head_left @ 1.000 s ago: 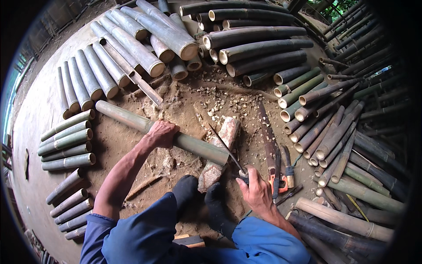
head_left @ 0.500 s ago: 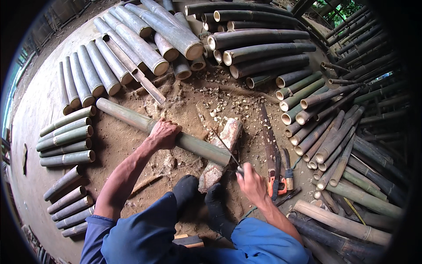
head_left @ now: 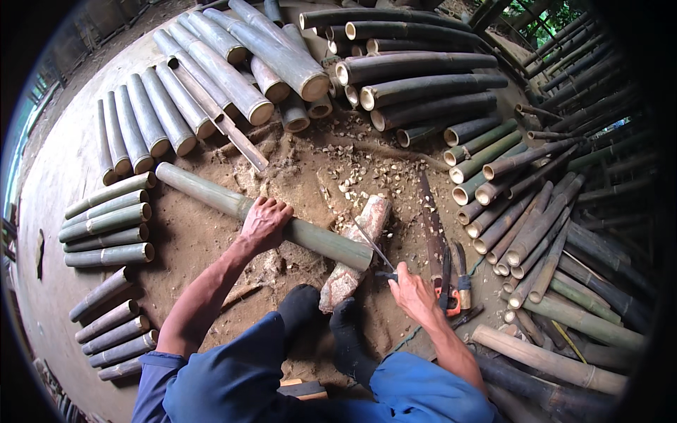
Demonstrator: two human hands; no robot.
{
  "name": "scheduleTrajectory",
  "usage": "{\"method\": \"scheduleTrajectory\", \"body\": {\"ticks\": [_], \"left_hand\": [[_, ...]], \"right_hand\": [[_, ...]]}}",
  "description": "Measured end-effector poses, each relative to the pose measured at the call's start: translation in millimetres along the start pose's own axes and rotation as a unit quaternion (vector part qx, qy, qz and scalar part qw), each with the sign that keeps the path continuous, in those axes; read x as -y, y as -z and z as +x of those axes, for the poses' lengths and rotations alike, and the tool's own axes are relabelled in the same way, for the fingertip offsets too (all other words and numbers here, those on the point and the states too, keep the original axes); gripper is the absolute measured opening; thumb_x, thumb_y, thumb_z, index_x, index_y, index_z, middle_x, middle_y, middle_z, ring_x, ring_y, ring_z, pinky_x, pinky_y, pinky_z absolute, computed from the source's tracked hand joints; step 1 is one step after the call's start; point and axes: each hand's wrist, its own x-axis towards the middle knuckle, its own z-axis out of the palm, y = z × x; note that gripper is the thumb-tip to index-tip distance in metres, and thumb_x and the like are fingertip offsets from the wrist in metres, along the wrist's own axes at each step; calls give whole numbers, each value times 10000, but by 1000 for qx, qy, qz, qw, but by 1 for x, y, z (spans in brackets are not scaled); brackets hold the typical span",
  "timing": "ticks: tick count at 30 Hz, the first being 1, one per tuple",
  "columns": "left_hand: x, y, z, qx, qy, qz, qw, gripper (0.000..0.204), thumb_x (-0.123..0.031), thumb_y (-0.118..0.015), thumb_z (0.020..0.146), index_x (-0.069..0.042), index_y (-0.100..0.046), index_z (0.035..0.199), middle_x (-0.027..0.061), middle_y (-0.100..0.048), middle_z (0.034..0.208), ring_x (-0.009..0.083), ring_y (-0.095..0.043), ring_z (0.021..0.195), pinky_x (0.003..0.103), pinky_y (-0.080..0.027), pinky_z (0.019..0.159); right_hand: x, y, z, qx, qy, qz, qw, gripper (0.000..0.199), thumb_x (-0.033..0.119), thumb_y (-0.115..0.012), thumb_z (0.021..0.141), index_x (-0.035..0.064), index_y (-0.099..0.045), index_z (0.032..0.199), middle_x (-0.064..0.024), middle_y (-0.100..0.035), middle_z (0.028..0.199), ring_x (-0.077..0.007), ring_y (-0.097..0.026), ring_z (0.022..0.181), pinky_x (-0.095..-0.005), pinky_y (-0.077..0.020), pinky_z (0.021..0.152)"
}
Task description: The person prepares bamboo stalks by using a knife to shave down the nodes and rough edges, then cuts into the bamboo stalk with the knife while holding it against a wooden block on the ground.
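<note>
A green bamboo section (head_left: 328, 243) slants from far left to near right, its right end resting across a pale, rough log (head_left: 377, 215). My left hand (head_left: 266, 222) is wrapped over the bamboo near its middle. My right hand (head_left: 415, 295) grips the dark handle of a knife (head_left: 376, 248). The long, narrow blade points up and left, beside the bamboo's right cut end; whether it touches is unclear. My feet in black socks stand on either side of the log's near end.
Several bamboo sections (head_left: 109, 215) lie in rows at the left, with more piles at the back and right. An orange-handled saw (head_left: 447, 301) and a curved-blade tool (head_left: 462, 271) lie right of my right hand. Pale chips (head_left: 374, 173) litter the ground beyond the log.
My right hand has shifted slightly right and down, and the knife's blade now sits closer to the bamboo's end. The left hand keeps its hold, with the bamboo almost in place.
</note>
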Motion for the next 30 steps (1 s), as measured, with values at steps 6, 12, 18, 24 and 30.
{"method": "scheduleTrajectory", "body": {"ticks": [6, 12, 18, 24, 30], "left_hand": [[-9, -7, -18, -67, -1, -6, 998, 445, -165, -816, 678, -94, -623, 1072, 96, -642, 1003, 304, -645, 1012, 465, -469, 966], [-11, -13, -15, -76, -10, 18, 997, 448, -156, -802, 681, -91, -624, 1087, 104, -639, 1009, 313, -639, 1047, 457, -470, 970], [-9, -9, -22, -72, 6, 8, 997, 429, -159, -783, 700, -88, -622, 1091, 100, -639, 1009, 307, -639, 1039, 465, -470, 977], [-12, -12, -16, -73, -7, 15, 997, 416, -155, -769, 736, -92, -627, 1122, 99, -646, 1044, 304, -639, 1060, 475, -467, 1015], [-16, -22, -33, -114, 30, 35, 992, 413, -120, -713, 816, -93, -639, 1222, 106, -655, 1184, 302, -632, 1161, 501, -432, 1105]], "right_hand": [[50, 39, -18, -178, 179, 142, 957, 293, 229, -687, 1042, 23, -503, 1140, -262, -713, 927, -490, -730, 783, -547, -586, 655], [28, 16, 4, -32, 16, -10, 999, 288, 216, -697, 1034, 40, -480, 1104, -267, -736, 913, -503, -729, 791, -571, -576, 644], [79, 61, -19, -200, 191, 144, 950, 294, 251, -684, 1051, 32, -496, 1103, -257, -720, 990, -467, -741, 819, -540, -594, 628], [-5, -6, 8, -25, 19, -52, 998, 319, 261, -631, 1064, 19, -450, 1167, -286, -710, 796, -499, -731, 733, -538, -607, 636], [69, 55, -16, -176, 166, 100, 965, 301, 233, -673, 1049, 23, -477, 1138, -266, -717, 851, -493, -721, 729, -545, -590, 629]]}}
